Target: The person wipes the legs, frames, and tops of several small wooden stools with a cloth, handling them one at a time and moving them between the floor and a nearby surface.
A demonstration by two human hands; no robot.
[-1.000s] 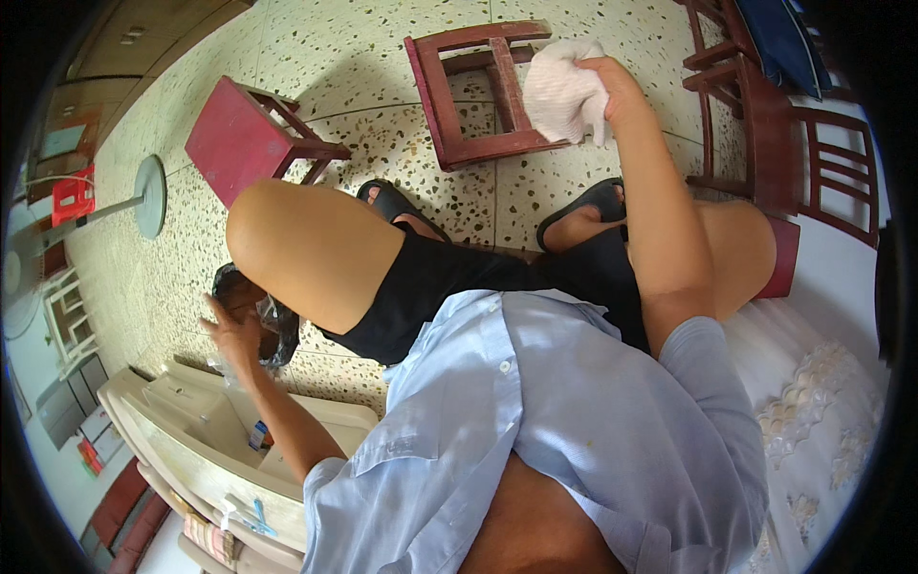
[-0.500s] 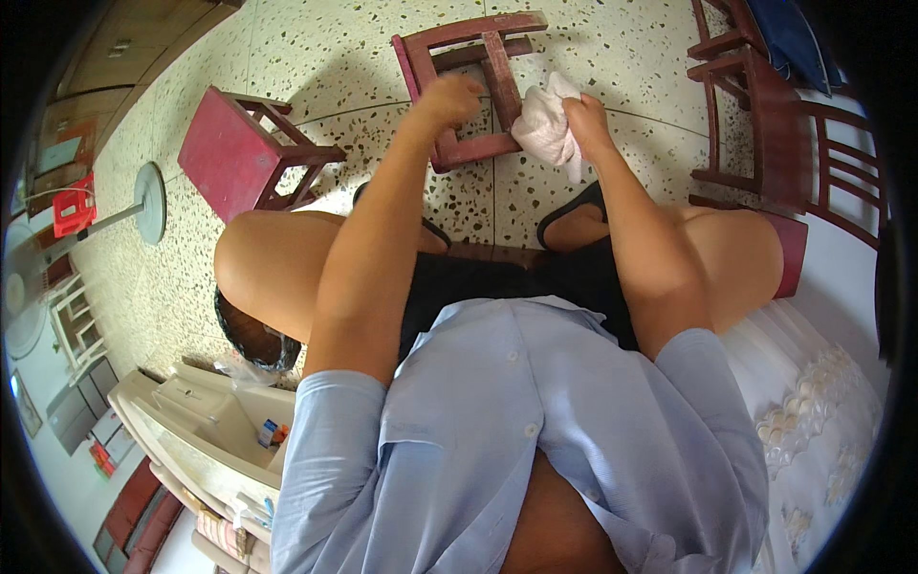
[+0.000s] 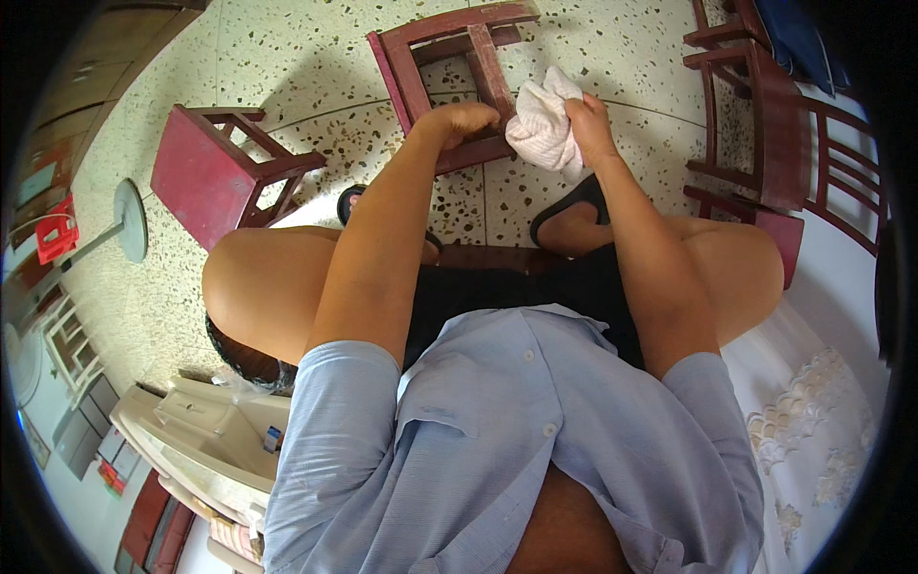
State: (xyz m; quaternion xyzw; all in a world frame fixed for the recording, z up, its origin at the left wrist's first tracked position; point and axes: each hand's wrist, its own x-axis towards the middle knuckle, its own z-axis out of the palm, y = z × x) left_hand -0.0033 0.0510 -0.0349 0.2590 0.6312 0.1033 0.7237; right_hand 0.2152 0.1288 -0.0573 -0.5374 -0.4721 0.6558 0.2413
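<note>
I sit and look down over my light blue shirt and bare knees. My left hand (image 3: 469,120) grips a rail of a small dark red wooden stool (image 3: 421,57) that lies tipped over on the speckled floor in front of my feet. My right hand (image 3: 588,120) holds a crumpled pale pink cloth (image 3: 543,129) against the stool's right side. Both feet wear black sandals (image 3: 574,201).
A second red stool (image 3: 206,172) lies on its side at the left. Dark red wooden chairs (image 3: 775,134) stand at the right. A white fan base (image 3: 129,220) sits at far left, cream plastic furniture (image 3: 191,430) at lower left, and a white patterned fabric (image 3: 813,440) at lower right.
My left hand came up from the lower left beside my knee and took hold of the stool's rail. My right hand with the cloth moved down to the stool.
</note>
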